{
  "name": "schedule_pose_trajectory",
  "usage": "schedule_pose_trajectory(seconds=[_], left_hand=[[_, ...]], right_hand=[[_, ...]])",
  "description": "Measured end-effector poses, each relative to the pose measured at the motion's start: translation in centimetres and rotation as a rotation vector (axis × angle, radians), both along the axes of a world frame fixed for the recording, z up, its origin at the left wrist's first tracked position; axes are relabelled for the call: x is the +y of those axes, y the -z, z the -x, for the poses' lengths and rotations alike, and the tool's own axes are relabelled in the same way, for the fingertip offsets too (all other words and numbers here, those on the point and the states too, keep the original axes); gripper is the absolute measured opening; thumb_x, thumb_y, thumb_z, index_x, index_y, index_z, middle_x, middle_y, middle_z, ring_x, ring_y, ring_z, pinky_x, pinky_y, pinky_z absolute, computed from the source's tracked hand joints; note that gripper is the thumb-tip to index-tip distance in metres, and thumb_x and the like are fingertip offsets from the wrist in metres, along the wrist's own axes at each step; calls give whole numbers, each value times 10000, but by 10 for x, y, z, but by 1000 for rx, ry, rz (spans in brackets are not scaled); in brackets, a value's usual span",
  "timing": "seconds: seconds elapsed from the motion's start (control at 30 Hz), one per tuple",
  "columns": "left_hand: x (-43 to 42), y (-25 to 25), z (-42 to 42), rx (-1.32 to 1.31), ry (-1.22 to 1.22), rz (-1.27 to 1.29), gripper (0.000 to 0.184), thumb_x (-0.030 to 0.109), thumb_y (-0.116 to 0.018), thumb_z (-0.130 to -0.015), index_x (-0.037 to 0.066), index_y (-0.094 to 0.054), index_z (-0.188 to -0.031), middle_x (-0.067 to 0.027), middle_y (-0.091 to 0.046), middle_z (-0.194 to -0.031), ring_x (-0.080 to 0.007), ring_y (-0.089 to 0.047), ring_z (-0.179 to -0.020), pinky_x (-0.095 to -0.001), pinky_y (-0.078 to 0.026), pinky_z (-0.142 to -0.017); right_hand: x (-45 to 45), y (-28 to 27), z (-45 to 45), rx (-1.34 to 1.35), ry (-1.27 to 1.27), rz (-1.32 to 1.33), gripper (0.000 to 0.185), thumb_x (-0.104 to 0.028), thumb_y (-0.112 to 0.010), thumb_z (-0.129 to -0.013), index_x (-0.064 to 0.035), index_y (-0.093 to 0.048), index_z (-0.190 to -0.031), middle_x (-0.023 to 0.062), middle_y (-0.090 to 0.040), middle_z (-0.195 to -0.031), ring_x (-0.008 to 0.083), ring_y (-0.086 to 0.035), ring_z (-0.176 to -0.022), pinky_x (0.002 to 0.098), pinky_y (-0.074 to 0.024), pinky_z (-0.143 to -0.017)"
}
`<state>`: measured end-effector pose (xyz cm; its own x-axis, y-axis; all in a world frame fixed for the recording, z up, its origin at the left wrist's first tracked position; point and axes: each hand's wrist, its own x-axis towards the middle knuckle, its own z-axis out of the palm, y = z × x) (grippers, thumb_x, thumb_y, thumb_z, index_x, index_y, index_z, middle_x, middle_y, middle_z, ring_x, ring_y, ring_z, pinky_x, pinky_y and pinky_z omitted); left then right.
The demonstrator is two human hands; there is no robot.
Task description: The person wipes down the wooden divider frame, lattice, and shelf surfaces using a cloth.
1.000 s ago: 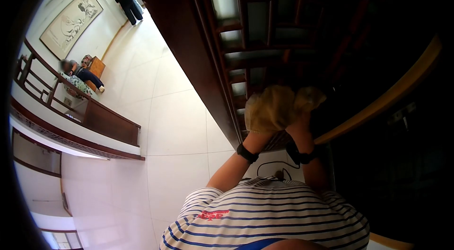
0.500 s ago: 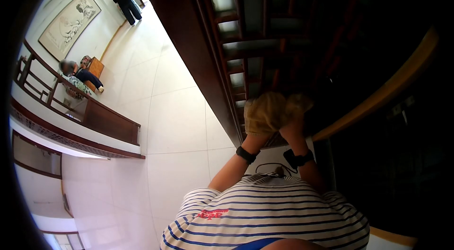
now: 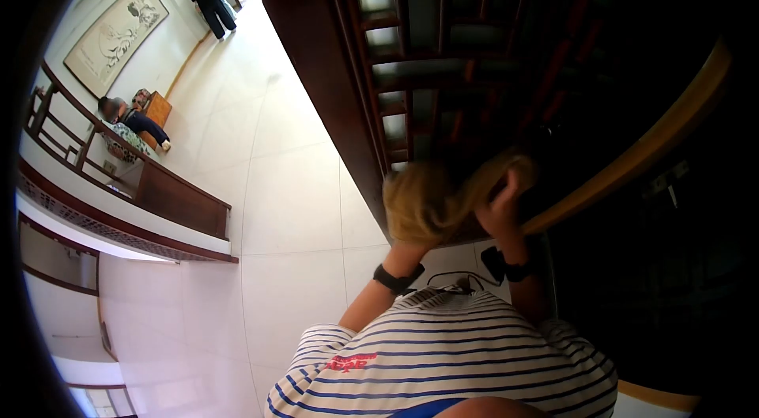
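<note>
A crumpled brown cloth [image 3: 419,200], slightly blurred, stretches between my two hands in front of the dark wooden lattice panel [image 3: 458,46]. My left hand [image 3: 409,252] is inside or behind its thicker left part; the cloth hides the fingers. At the cloth's right end, my right hand [image 3: 498,208] has its fingers closed round a fold. Both wrists wear black bands. Whether the cloth touches the panel, I cannot tell.
A yellowish wooden edge [image 3: 640,157] curves along the right, beside deep shadow. Across the pale tiled floor [image 3: 288,204] stands a low partition with a dark wooden railing [image 3: 182,200]. One person sits on a wooden bench [image 3: 158,111]; two people [image 3: 212,5] stand far off.
My hands have moved apart, the left shifting left and down with the cloth. The right hand's fingers, covered before, now show at the cloth's end.
</note>
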<state>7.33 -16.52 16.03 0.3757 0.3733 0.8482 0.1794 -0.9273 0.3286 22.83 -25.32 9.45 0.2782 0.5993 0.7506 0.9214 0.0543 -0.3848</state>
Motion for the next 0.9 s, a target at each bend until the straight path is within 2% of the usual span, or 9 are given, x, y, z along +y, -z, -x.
schedule_pose_trajectory(seconds=[0.1, 0.2, 0.27, 0.4, 0.47, 0.6, 0.63, 0.73, 0.9], left_hand=[[11, 4, 12, -281, -32, 223, 454, 217, -684, -723, 60, -544, -1126, -110, -561, -1106, -269, -525, -1008, -408, -395, -884], [39, -5, 57, 165, -159, 63, 339, 156, -636, -790, 60, -561, -1107, -117, -569, -1109, -254, -534, -1026, -375, -439, -860], [54, -22, 51, 103, -203, 146, 302, 149, -628, -797, 55, -575, -1079, -116, -584, -1084, -255, -548, -1007, -361, -451, -842], [81, -11, 29, 147, -364, 25, 347, 143, -654, -778, 29, -556, -1091, -114, -580, -1093, -248, -544, -1012, -337, -451, -844], [67, -28, 23, -267, 7, 673, 439, 166, -678, -768, 25, -510, -1148, -109, -551, -1155, -219, -526, -1050, -326, -443, -863], [84, 15, 33, -86, 20, 711, 600, 222, -684, -771, 34, -406, -1268, -106, -456, -1284, -208, -439, -1169, -330, -379, -950], [87, 22, 34, -84, 2, 694, 605, 224, -684, -772, 35, -402, -1272, -106, -451, -1288, -209, -434, -1173, -330, -375, -953], [96, 38, 39, -74, -43, 666, 620, 229, -683, -772, 36, -389, -1283, -107, -438, -1299, -211, -420, -1185, -330, -362, -964], [107, 60, 48, -73, -81, 657, 645, 239, -681, -774, 39, -366, -1301, -108, -416, -1318, -214, -397, -1206, -331, -341, -981]], right_hand=[[5, -83, 6, 195, -49, -160, 765, -103, -718, -704, 26, -257, -1301, 247, -359, -1247, 360, -436, -1105, 442, -361, -929], [19, -143, 9, 176, -99, -338, 733, -140, -724, -704, 15, -309, -1289, 214, -438, -1177, 327, -450, -1088, 432, -381, -901], [38, -171, 13, -36, -160, -280, 598, -238, -693, -740, -18, -433, -1232, 191, -494, -1113, 333, -457, -1035, 456, -381, -900], [94, -119, 20, -401, 282, -71, 492, -360, -632, -772, -61, -533, -1149, 167, -511, -1118, 356, -421, -1033, 514, -357, -914], [102, -105, 25, -477, 318, -208, 575, -384, -578, -794, 37, -459, -1167, 213, -595, -841, 412, -553, -886, 623, -286, -918], [101, -86, 30, -521, 302, -249, 490, -296, -568, -780, 18, -483, -1146, 215, -556, -1034, 393, -522, -951, 571, -335, -885], [100, -82, 33, -428, 288, -186, 308, -311, -563, -804, -124, -601, -1047, 106, -509, -1138, 338, -374, -1088, 536, -345, -917], [99, -73, 38, -437, 209, -153, 417, -262, -550, -792, 3, -534, -1113, 204, -515, -1129, 392, -491, -1005, 548, -353, -873], [98, -34, 48, -353, 147, -101, 342, -220, -530, -819, -11, -560, -1088, 194, -518, -1132, 397, -481, -1023, 541, -352, -883]])
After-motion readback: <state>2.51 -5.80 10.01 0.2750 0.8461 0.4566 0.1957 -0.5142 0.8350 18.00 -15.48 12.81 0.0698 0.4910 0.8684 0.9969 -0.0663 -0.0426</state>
